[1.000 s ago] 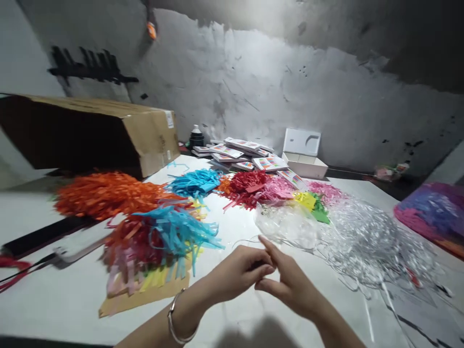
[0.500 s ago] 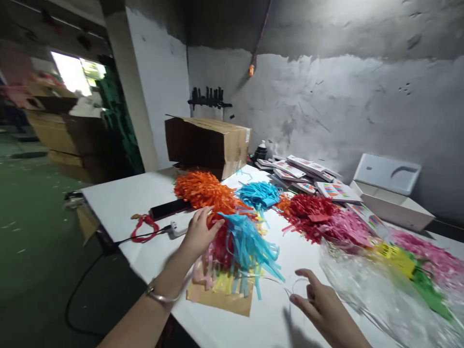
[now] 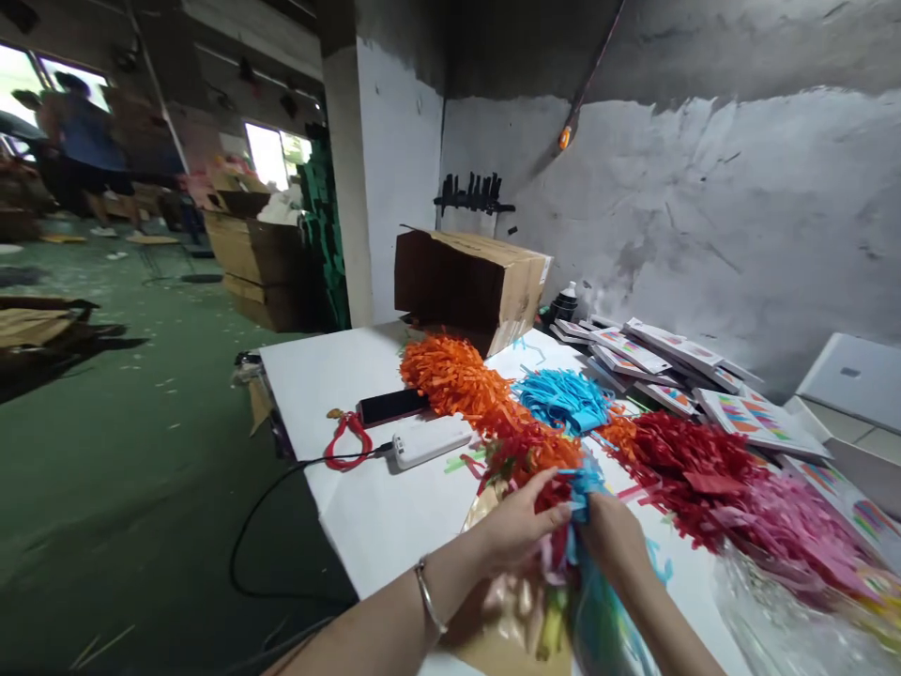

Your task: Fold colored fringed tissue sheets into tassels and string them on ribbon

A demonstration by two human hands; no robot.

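Observation:
My left hand (image 3: 525, 524) is closed in a pinch on the gathered top of a blue paper tassel (image 3: 583, 481). Pressed against the same bunch from the other side is my right hand (image 3: 618, 543), its fingers curled in and partly hidden. Blue strips hang down below both hands, somewhat blurred. Under them, red, pink and yellow tassel strips (image 3: 553, 624) lie over a piece of brown cardboard (image 3: 507, 650). Just beyond my fingers spreads a heap of orange paper fringe (image 3: 457, 380). A blue fringe bundle (image 3: 563, 399) rests beside it.
A phone (image 3: 390, 406) and a white power bank (image 3: 431, 441) with a cable lie on the left. An open carton (image 3: 521, 291) stands at the back. Red fringe (image 3: 694, 465), flat printed boxes (image 3: 760, 418) and clear plastic bags (image 3: 781, 610) fill the right. Someone stands far left (image 3: 88, 131).
My right hand has come left from the bare table to the blue tassel. My left hand now pinches the tassel's top instead of resting on the pile. The view has turned left.

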